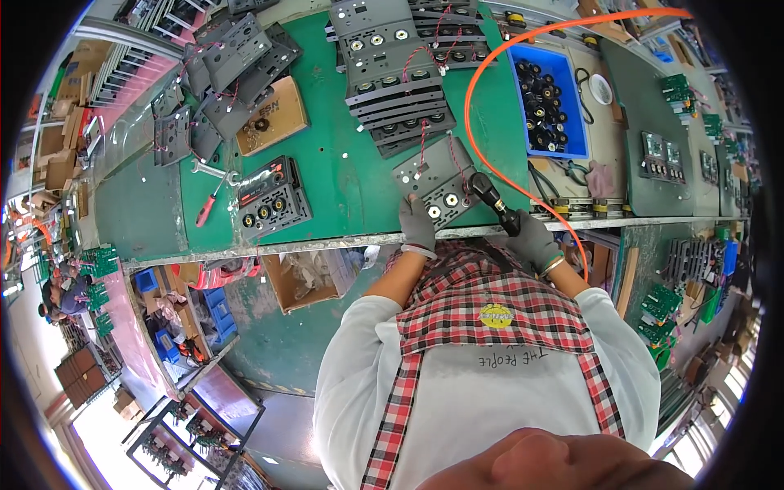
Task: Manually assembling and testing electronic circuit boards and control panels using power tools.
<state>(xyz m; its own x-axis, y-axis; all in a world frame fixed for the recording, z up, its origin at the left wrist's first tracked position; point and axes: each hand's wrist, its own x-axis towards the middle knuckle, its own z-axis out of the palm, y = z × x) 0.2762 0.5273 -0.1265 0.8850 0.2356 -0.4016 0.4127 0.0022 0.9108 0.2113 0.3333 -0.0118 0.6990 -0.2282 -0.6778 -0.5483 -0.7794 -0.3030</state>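
Observation:
In the head view my left hand, in a grey glove, grips the near left edge of a dark grey metal panel at the table's front edge. Round connectors with bright nuts and a red wire sit on that panel. Closed around a black air ratchet wrench is my right hand, gloved too. The tool's head lies over the panel's right side, by a round connector; whether it seats on a nut is hidden. An orange air hose loops over the table and comes down beside my right hand.
Stacked panels stand beyond my hands on the green table. A blue bin of black round parts is at the right, with pliers nearby. Leftward lie a finished-looking unit, a screwdriver, a wrench and a cardboard box.

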